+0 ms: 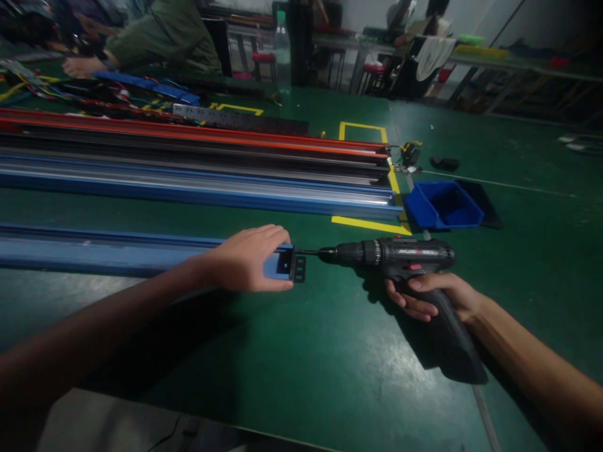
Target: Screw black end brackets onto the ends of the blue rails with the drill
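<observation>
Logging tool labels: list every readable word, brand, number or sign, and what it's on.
Drill side: pale lettering with a reddish end, too blurred to quote.
Drill collar: pale marks, too small to read.
Blue bin: no readable text.
Nothing else legible.

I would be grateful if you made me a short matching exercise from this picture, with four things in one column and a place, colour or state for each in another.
Column one:
1. Drill
2. Left hand
3. Bin
4. Bottle

Column two:
A. Upright, with a green cap
B. Gripping the nearest blue rail close to its end
C. Blue and open-topped
D. Held by its handle in the right hand

Right pairs: 1-D, 2-B, 3-C, 4-A.
</observation>
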